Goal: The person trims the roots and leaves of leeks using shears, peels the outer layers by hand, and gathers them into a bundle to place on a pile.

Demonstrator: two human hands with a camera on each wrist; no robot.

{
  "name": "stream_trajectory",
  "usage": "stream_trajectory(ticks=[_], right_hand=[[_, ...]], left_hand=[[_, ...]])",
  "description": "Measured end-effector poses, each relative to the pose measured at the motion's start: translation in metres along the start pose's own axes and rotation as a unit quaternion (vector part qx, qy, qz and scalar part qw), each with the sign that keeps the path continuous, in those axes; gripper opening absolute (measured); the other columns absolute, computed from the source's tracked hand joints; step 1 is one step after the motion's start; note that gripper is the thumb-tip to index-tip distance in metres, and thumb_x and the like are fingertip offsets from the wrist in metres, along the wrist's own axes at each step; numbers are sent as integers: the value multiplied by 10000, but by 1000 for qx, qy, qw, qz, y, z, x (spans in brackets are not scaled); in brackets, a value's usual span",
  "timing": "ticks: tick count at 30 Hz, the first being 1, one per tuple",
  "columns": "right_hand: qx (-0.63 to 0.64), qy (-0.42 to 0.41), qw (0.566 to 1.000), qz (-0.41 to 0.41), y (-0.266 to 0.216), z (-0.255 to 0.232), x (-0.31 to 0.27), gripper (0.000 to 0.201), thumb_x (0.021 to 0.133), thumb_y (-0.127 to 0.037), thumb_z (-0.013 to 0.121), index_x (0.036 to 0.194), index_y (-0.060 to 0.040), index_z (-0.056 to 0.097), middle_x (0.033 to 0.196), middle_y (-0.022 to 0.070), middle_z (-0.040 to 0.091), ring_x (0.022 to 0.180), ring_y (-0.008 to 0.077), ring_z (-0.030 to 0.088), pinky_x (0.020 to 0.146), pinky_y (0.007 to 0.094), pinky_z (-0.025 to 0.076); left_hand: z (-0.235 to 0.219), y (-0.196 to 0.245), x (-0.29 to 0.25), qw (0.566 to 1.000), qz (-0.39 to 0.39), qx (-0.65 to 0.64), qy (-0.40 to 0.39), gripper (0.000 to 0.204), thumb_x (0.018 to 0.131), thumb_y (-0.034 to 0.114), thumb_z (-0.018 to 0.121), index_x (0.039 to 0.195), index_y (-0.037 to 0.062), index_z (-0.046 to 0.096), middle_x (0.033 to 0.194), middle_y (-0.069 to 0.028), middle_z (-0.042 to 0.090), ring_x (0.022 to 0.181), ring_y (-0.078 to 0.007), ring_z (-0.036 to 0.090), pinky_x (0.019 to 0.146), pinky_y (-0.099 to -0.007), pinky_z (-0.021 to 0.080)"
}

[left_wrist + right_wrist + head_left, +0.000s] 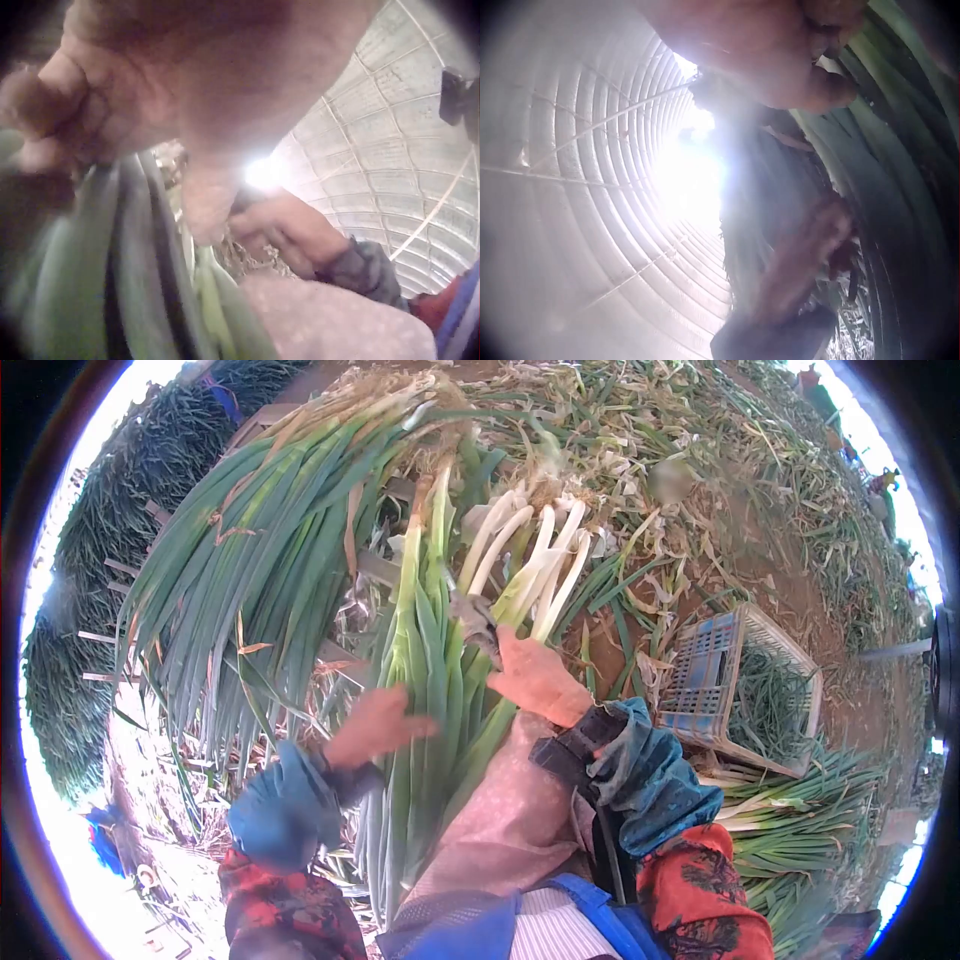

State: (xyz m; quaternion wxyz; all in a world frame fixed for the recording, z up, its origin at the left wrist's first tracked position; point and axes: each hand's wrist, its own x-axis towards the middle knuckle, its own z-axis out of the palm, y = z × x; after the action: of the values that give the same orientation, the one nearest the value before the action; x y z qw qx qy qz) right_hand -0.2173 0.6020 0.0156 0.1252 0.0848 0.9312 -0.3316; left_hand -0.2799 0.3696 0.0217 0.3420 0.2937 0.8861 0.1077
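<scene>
Long green onions point(420, 660) with peeled white ends lie across the person's lap, roots pointing away. The right hand point(540, 675) lies on the white-stemmed bunch and grips stalks, its fingers curled over them in the right wrist view. A dark grey piece point(475, 622) is at those fingertips; I cannot tell what it is. Blurred over the leaves on the left side, the left hand point(380, 727) has loosely extended fingers and holds nothing. Its thumb points down close above the leaves point(112, 255) in the left wrist view.
A large heap of unpeeled green onions point(250, 560) lies to the left on a stand. Peeled skins point(640, 420) litter the ground ahead. On the right are a plastic crate point(700, 680) with green leaves in it and another onion pile point(800, 810). A pinkish cloth point(510, 790) covers the lap.
</scene>
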Motion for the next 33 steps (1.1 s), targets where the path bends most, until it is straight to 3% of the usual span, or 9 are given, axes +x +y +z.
stream_trajectory(ticks=[2,4,7,10,13,16,19,24,33], right_hand=[[8,-25,999,-20,0,8,3,350,726,-180,574,965,28,426,799,275,593,778,450,583,693,504,458],[34,-17,999,-17,7,7,5,360,723,-190,579,964,32,429,792,280,588,783,454,577,704,504,453],[42,-20,999,-10,13,5,9,417,722,-212,603,1004,31,416,798,285,582,802,460,566,716,501,441],[48,-16,999,-16,16,9,11,443,723,-221,615,1026,25,405,787,284,572,800,466,557,706,496,438],[62,-15,997,-35,11,9,9,450,727,-222,616,1037,22,401,785,287,568,802,468,555,705,495,440],[64,-36,997,-39,-13,-2,3,458,731,-224,619,1049,19,396,792,285,570,812,463,559,711,495,442],[60,-48,996,-50,-20,2,0,471,734,-224,618,1069,14,388,812,280,577,825,451,566,725,493,445],[49,-11,999,-14,-7,6,11,495,736,-216,614,1096,19,368,818,281,580,837,445,568,752,492,447],[36,-20,992,-123,-7,-9,-32,429,741,-219,586,1031,24,385,800,276,568,811,453,551,712,494,430]], left_hand=[[-20,-19,27,999,24,-28,33,274,805,262,574,884,-1,577,834,-232,563,772,-413,556,674,-462,439],[-3,-56,69,966,32,62,251,183,774,187,605,855,26,574,720,-219,555,712,-383,574,597,-466,438],[4,-84,128,852,129,65,503,218,776,151,600,958,33,587,795,-221,592,748,-378,585,634,-451,460],[26,-113,188,813,107,-143,554,353,720,123,626,1052,18,569,864,-227,609,803,-376,596,695,-438,474],[-6,-140,193,927,14,-242,286,444,657,136,655,1060,-21,554,872,-237,608,830,-381,597,742,-432,475],[-42,-115,177,966,-50,-184,176,477,616,168,675,1028,-37,552,891,-230,613,852,-382,600,751,-430,475],[-54,-57,137,973,-52,-32,224,489,616,193,683,1032,-24,546,910,-230,616,872,-380,603,758,-428,476],[-24,-30,93,973,-41,-39,224,521,630,220,708,1065,29,495,903,-237,611,873,-401,595,746,-463,469],[42,-7,57,981,-78,-72,161,521,660,203,698,1076,-1,460,869,-246,610,848,-418,595,739,-482,473]])
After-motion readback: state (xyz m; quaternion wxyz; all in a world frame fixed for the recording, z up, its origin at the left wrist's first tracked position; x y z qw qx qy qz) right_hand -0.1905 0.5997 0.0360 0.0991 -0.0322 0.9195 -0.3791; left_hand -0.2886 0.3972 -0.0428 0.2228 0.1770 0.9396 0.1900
